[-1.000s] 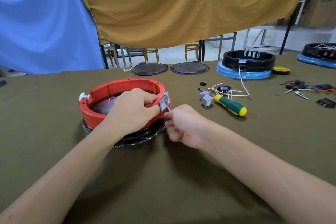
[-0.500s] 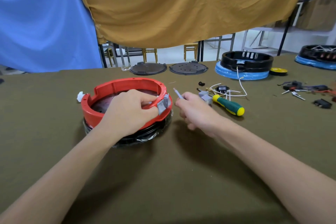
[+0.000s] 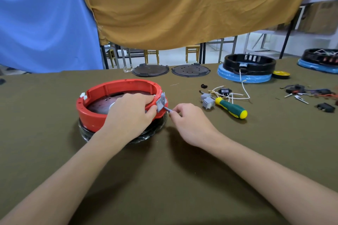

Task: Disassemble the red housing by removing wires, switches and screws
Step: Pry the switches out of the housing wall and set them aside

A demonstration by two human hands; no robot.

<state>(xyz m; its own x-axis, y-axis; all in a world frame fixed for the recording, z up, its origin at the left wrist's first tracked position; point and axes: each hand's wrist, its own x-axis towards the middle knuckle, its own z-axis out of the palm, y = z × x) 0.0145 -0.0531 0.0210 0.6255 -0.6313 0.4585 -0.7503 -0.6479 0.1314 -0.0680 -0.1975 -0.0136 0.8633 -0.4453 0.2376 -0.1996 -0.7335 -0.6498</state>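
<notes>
Two hands: both are busy at the red housing (image 3: 117, 87), seen from the head camera.
Red housing: it sits on the green table (image 3: 182, 179), to the left of the middle.
Left hand (image 3: 129, 113): it grips the right rim, thumb by the gray switch (image 3: 161, 103).
Right hand (image 3: 190, 120): it pinches a small gray tool (image 3: 167, 109), and the tip touches the switch.
Screwdriver (image 3: 231, 107): it lies on the table near two loose gray switches (image 3: 207, 101) and white wires (image 3: 236, 95).
</notes>
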